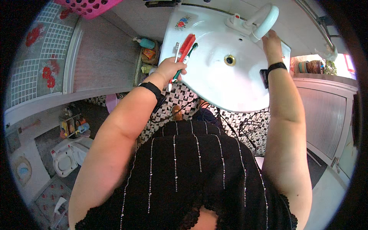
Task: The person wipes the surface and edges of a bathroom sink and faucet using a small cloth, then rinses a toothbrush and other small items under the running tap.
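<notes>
My left hand (170,70) is closed around a small bundle at the left edge of the white washbasin (212,83). The bundle holds a red-bristled brush (188,43), a white toothbrush (177,50) and a green toothbrush (193,49), heads pointing away from me. My right hand (271,43) is at the basin's right rear, beside the spout of the white faucet (263,27); its fingers are partly hidden behind the spout, and whether they hold anything cannot be told. The metal drain (230,60) lies between the hands.
Left of the basin, a blue pump bottle (147,43) and packets stand on a narrow shelf. Black cables (250,126) lie on the patterned floor near my feet. A pink basket (92,7) is at upper left, and potted plants (313,66) stand on a ledge at right.
</notes>
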{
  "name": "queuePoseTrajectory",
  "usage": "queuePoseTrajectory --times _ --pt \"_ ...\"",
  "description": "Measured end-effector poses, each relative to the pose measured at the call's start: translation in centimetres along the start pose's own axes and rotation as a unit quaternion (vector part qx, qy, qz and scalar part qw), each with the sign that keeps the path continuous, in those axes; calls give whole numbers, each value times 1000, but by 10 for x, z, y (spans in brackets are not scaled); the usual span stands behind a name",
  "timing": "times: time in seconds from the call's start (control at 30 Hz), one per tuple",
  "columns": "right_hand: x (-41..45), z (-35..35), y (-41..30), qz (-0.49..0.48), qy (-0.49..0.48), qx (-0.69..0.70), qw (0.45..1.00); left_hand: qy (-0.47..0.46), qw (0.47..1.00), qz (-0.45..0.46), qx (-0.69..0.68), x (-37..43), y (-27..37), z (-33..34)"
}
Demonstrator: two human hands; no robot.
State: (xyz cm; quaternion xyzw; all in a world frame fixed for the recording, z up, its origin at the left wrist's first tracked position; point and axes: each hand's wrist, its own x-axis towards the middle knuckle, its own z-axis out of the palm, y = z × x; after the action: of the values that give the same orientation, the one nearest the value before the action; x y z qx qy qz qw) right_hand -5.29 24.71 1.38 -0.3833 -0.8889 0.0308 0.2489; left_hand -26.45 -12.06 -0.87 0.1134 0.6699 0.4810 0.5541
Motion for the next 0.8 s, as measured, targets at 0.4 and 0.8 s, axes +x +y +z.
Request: queuePoseTrajectory --times 0.4,0.8 --pt "-109 25 -162 406 -405 528 626 -12 1000 -6 -12 -1 -2 -2" --pt "-100 11 -189 279 -405 400 774 -97 980 -132 -111 5 43 21"
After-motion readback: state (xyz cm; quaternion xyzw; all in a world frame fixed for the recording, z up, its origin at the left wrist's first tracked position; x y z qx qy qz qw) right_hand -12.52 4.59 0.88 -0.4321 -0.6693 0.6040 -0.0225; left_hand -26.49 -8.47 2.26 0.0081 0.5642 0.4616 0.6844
